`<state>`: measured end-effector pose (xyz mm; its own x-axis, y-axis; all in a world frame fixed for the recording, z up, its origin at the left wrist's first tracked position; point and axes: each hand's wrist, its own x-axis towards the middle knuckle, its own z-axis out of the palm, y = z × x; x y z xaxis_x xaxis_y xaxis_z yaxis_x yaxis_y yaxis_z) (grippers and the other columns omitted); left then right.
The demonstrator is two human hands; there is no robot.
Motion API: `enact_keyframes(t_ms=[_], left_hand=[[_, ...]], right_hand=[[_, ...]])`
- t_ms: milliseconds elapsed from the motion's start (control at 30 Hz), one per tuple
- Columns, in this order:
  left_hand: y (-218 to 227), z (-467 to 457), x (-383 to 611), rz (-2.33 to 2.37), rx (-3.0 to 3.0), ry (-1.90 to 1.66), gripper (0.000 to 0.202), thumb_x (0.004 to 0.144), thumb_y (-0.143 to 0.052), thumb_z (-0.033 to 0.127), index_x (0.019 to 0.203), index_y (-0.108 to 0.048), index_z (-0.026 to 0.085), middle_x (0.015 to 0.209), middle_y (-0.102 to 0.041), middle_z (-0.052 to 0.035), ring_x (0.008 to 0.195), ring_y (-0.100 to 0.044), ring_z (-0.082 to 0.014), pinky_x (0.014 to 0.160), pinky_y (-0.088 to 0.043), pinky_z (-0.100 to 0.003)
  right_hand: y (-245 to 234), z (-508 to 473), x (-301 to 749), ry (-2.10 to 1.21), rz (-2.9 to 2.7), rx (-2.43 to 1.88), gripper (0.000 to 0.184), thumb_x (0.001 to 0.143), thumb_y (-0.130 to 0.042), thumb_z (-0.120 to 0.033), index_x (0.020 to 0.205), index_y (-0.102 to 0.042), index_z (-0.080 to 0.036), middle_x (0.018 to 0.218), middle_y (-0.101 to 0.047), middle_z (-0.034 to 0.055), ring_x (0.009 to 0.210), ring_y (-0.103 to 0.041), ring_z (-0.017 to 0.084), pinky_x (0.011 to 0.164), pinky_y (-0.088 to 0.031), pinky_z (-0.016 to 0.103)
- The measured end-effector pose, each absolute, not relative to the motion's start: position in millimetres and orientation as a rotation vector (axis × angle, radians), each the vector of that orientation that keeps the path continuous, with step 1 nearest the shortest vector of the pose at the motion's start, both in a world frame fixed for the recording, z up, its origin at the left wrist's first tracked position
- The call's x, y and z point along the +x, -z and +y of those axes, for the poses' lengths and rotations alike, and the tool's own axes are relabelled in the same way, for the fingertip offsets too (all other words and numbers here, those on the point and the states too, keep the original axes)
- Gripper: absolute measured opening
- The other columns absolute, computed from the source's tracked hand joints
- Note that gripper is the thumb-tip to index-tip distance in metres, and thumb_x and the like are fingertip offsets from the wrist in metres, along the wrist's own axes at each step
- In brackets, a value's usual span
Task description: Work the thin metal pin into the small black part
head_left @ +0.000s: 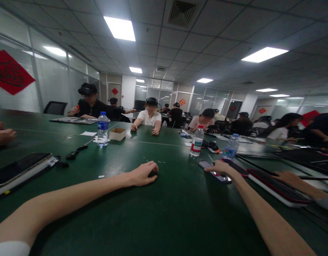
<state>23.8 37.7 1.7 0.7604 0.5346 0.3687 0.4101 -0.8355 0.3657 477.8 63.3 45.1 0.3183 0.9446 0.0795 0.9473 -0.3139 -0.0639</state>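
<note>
My left hand [144,173] rests on the green table [174,209], fingers curled round a small black object [152,174] that is mostly hidden. Further right, my right hand [222,167] lies over a phone [223,177] with a shiny screen. From its closed fingers a thin rod-shaped tool [210,157] sticks up, perhaps a screwdriver; its handle is largely covered. Just beyond that hand stand a red-labelled water bottle [197,142] and a blue-labelled one [230,147].
Another bottle [102,129] and a small open box [117,134] stand across the table. Thick dark-topped devices lie left [22,170] and right [276,186]. A co-worker's hand [292,179] reaches in at right; another's hand [3,134] shows at left. Several people sit beyond.
</note>
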Motion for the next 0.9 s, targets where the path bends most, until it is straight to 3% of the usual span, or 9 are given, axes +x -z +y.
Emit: enact_keyframes(t_ms=[167, 233, 433, 733, 900], left_hand=[[-3, 35, 24, 0.726, 2.685, -0.693, 0.022, 0.086, -0.055, 0.029, 0.104, -0.05, 0.018, 0.105, -0.055, -0.0059, 0.092, -0.056, -0.0183, 0.08, -0.048, -0.031], [-4, 35, 25, 0.73, 2.681, -0.694, 0.022, 0.086, -0.055, 0.029, 0.104, -0.05, 0.018, 0.105, -0.055, -0.0061, 0.092, -0.056, -0.0186, 0.08, -0.048, -0.031], [-3, 36, 24, 0.74, 2.676, -0.681, 0.023, 0.087, -0.055, 0.032, 0.106, -0.05, 0.019, 0.106, -0.055, -0.0063, 0.092, -0.056, -0.0185, 0.079, -0.048, -0.03], [5, 43, 28, 0.803, 2.697, -0.768, 0.02, 0.088, -0.055, 0.032, 0.103, -0.052, 0.018, 0.102, -0.057, -0.0053, 0.091, -0.056, -0.0183, 0.08, -0.047, -0.031], [8, 46, 29, 0.829, 2.688, -0.745, 0.022, 0.087, -0.057, 0.033, 0.103, -0.054, 0.019, 0.104, -0.058, -0.0059, 0.093, -0.057, -0.0193, 0.082, -0.047, -0.032]], right_hand=[[-53, 59, 468, 0.055, -1.753, -2.526, 0.071, 0.064, -0.055, -0.078, 0.092, -0.062, -0.013, 0.103, -0.062, 0.0214, 0.096, -0.059, 0.038, 0.076, -0.044, 0.047], [-55, 58, 454, 0.229, -1.789, -2.426, 0.068, 0.072, -0.05, -0.075, 0.096, -0.059, -0.012, 0.107, -0.06, 0.0223, 0.099, -0.058, 0.036, 0.078, -0.044, 0.044], [-50, 42, 371, 0.356, -2.137, -2.034, 0.039, 0.089, -0.045, -0.054, 0.095, -0.054, -0.017, 0.101, -0.062, 0.0117, 0.089, -0.059, 0.023, 0.069, -0.043, 0.029], [-54, -6, 274, 0.354, -2.554, -1.723, 0.051, 0.093, -0.03, -0.061, 0.097, -0.057, -0.018, 0.085, -0.066, 0.0079, 0.072, -0.06, 0.018, 0.061, -0.037, 0.025], [-54, -15, 267, 0.324, -2.677, -1.639, 0.044, 0.098, -0.027, -0.046, 0.09, -0.061, -0.018, 0.079, -0.066, 0.0059, 0.066, -0.059, 0.015, 0.061, -0.036, 0.024]])
